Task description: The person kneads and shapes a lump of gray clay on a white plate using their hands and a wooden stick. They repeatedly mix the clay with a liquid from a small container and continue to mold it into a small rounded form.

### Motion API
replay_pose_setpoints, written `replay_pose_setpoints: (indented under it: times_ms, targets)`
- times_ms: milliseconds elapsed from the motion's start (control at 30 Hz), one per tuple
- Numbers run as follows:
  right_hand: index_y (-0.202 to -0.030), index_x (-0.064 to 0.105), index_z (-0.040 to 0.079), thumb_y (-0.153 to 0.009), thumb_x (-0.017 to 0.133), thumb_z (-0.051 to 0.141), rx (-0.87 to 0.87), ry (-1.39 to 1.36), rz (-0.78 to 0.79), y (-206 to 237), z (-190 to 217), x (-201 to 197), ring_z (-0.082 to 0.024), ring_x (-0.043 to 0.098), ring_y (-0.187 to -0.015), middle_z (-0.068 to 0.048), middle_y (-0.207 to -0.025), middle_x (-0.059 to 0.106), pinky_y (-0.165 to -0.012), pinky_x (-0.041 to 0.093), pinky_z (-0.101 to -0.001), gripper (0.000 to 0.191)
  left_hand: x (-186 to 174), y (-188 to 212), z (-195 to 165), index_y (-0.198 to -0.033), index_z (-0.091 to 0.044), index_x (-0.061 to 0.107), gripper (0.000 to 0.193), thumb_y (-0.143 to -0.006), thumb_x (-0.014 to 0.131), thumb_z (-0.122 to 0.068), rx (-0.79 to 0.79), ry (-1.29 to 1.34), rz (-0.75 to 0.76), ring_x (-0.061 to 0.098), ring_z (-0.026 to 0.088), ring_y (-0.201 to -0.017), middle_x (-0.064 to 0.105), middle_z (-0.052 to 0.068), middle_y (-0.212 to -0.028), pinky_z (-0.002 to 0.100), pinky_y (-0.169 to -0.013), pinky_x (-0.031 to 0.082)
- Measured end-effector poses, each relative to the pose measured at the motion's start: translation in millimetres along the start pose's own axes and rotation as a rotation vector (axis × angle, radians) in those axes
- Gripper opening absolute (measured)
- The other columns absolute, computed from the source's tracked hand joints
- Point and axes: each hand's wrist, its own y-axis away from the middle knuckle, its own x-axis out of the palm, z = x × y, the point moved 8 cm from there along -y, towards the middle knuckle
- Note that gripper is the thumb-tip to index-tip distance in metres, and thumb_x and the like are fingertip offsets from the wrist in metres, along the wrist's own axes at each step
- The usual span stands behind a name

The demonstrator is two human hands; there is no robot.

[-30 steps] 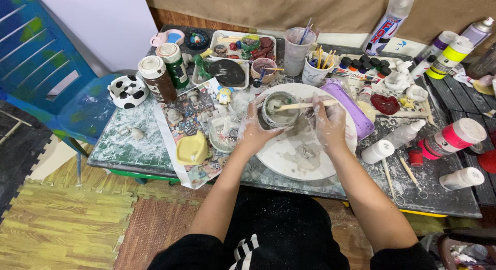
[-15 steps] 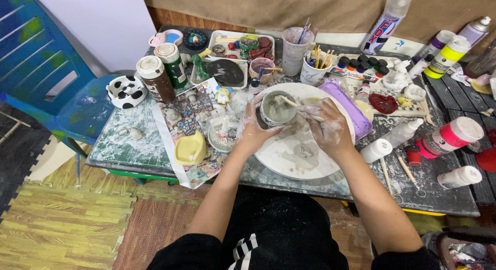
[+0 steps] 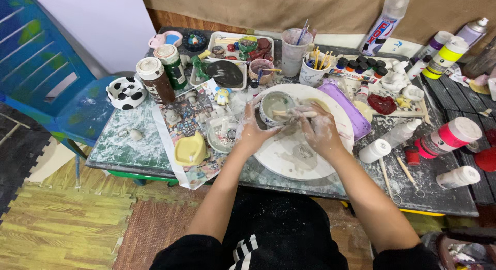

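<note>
A small bowl [image 3: 276, 106] of pale grey-white paste sits on a large round white plate [image 3: 289, 159] in front of me. My left hand [image 3: 251, 130], smeared white, cups the bowl's left side. Just right of the bowl, my right hand [image 3: 319, 129], also coated in white, closes its fingers on a wooden stick [image 3: 289, 114] whose tip lies in the paste. Smears of the same paste cover the plate below the bowl.
The low table [image 3: 129, 146] is crowded: paint bottles [image 3: 449, 138] at right, a purple tray [image 3: 347, 109] behind the plate, cups of brushes [image 3: 295, 49], brown jars [image 3: 154, 79], a cow-patterned dish [image 3: 126, 92], a yellow mould [image 3: 189, 148]. A blue chair [image 3: 46, 74] stands at left.
My right hand has come down from above the bowl's rim to its right side, lowering the stick into the paste. My left hand stays on the bowl.
</note>
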Motion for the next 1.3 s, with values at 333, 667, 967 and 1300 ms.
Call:
replay_pose_setpoints:
  times_ms: [333, 667, 967, 1300]
  targets:
    - [-0.109, 0.065, -0.002, -0.101, 0.055, 0.000, 0.189, -0.105, -0.223, 14.1, -10.9, -22.1, -0.035, 0.070, -0.094, -0.018, -0.108, 0.069, -0.084, 0.058, -0.0416, 0.013, 1.4, 0.4, -2.0, -0.150, -0.001, 0.035, 0.105, -0.067, 0.095, -0.024, 0.059, 0.004, -0.030, 0.046, 0.036, -0.139, 0.047, 0.021, -0.146, 0.044, -0.117, 0.037]
    - [-0.104, 0.071, 0.002, -0.099, 0.060, 0.009, 0.203, 0.126, -0.015, 8.6, -3.9, -6.9, -0.033, 0.067, -0.084, -0.017, -0.096, 0.072, -0.083, 0.053, -0.0394, 0.015, 7.3, 1.7, 16.3, -0.151, 0.000, 0.032, 0.108, -0.066, 0.094, -0.025, -0.015, 0.000, 0.003, 0.044, 0.037, -0.142, 0.045, 0.022, -0.149, 0.042, -0.120, 0.036]
    - [-0.109, 0.072, -0.001, -0.112, 0.058, 0.025, 0.424, -0.359, -0.259, 18.6, -49.2, 9.4, -0.007, 0.055, -0.072, -0.001, -0.084, 0.065, -0.064, 0.044, -0.0248, 0.029, 14.2, 2.4, 30.7, -0.158, 0.000, 0.024, 0.117, -0.068, 0.093, -0.030, -0.069, -0.010, 0.046, 0.033, 0.041, -0.150, 0.033, 0.027, -0.160, 0.043, -0.123, 0.029]
    - [-0.112, 0.068, 0.001, -0.107, 0.058, 0.019, 0.463, -0.444, -0.243, 21.9, -43.6, -0.8, -0.011, 0.064, -0.081, -0.006, -0.097, 0.072, -0.074, 0.056, -0.0269, 0.022, 9.8, 1.1, 20.6, -0.156, 0.003, 0.020, 0.119, -0.068, 0.094, -0.027, -0.061, -0.009, 0.033, 0.038, 0.039, -0.146, 0.037, 0.026, -0.155, 0.042, -0.120, 0.031]
